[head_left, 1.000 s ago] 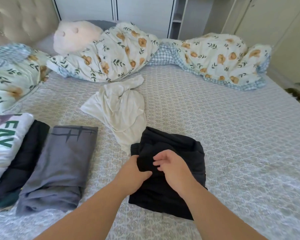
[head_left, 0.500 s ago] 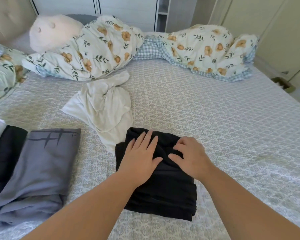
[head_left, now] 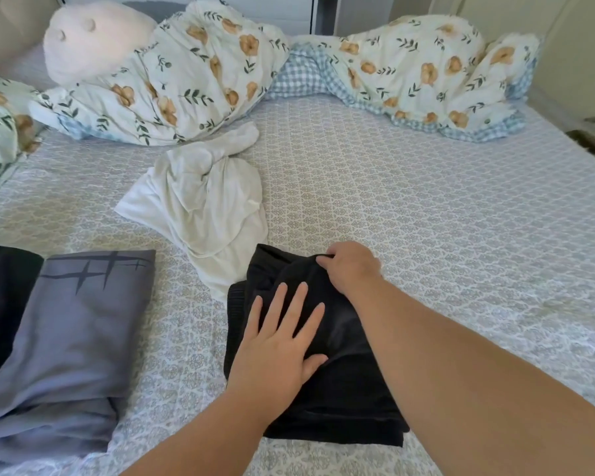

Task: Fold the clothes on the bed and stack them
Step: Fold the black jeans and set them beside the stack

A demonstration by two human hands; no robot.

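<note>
A folded black garment [head_left: 340, 389] lies on the patterned bed sheet [head_left: 426, 235] in front of me. My left hand [head_left: 279, 341] presses flat on its middle with the fingers spread. My right hand [head_left: 351, 266] sits at the garment's far right corner, fingers curled over the edge and gripping the cloth. A crumpled white garment [head_left: 203, 197] lies unfolded just beyond the black one. To the left lies a folded grey garment [head_left: 66, 338] with dark line marks, beside a folded black piece [head_left: 0, 297] at the frame's edge.
A floral duvet [head_left: 426, 73] is bunched along the far side of the bed, with a pale plush toy [head_left: 93, 39] at the far left. The bed's right edge runs near a cream cupboard [head_left: 564, 46].
My right hand slid from the garment's middle to its far right corner and curled onto the edge. My left hand stayed flat, shifting slightly toward me. The view panned right.
</note>
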